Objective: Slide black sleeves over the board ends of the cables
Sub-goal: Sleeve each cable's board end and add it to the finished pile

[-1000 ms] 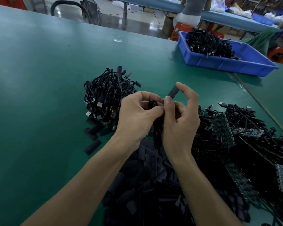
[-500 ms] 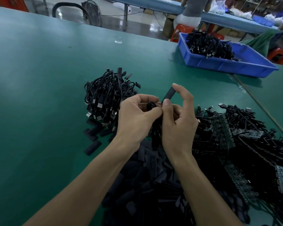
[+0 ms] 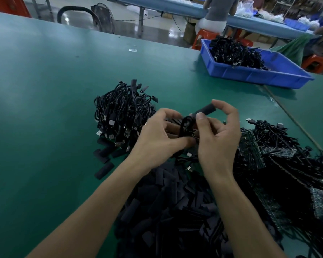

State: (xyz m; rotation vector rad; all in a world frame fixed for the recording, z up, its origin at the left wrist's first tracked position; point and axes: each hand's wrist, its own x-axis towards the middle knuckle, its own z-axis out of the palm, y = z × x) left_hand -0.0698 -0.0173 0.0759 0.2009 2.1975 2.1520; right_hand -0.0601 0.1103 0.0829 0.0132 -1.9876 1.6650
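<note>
My left hand (image 3: pixel 157 135) curls round the coiled cable (image 3: pixel 186 125); my right hand (image 3: pixel 219 140) pinches the sleeve (image 3: pixel 206 110) between thumb and forefinger, over the bench (image 3: pixel 45 90). The sleeve looks light and soft, apt to flatten, so I'd hold its edges lightly near the mouth.

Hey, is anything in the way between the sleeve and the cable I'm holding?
Nothing visible. The right hand pinches the sleeve right against the coiled cable gripped by the left hand; where they meet is hidden.
</note>
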